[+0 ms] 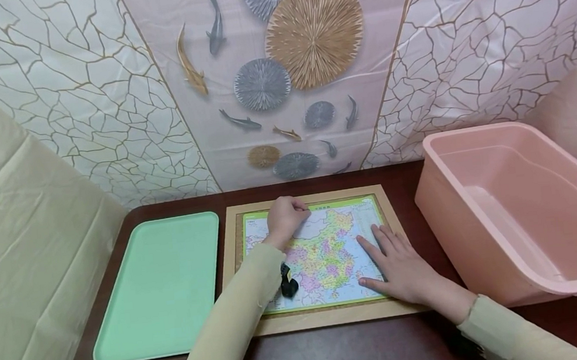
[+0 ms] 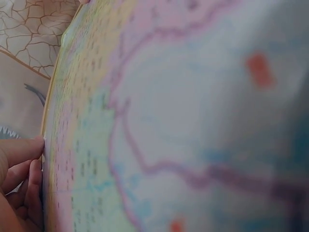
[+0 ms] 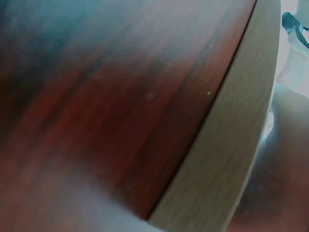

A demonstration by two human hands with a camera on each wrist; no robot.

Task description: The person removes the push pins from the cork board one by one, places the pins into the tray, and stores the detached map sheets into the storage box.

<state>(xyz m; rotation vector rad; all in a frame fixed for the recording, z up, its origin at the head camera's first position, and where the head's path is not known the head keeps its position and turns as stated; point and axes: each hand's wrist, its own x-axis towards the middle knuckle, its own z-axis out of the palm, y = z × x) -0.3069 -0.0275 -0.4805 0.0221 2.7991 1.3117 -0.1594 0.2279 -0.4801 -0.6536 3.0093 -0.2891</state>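
Observation:
A colourful printed map [image 1: 323, 258] lies inside a light wooden frame [image 1: 334, 316] on the dark table. At its top edge is my left hand [image 1: 284, 218], the fingers bent. In the left wrist view the map [image 2: 96, 125] fills most of the picture, and the left hand [image 2: 21, 179] pinches its edge between thumb and curled fingers. My right hand [image 1: 398, 265] rests with spread fingers on the map's right side and the frame there. The right wrist view shows the wooden frame [image 3: 217, 130] but hardly any of that hand.
To the left lies a mint green tray [image 1: 162, 287]. A deep pink tub [image 1: 485, 241] stands at the right, close beside the right forearm. The reddish-brown table [image 1: 339, 356] runs along the front, and a patterned cloth [image 1: 283, 128] hangs behind it.

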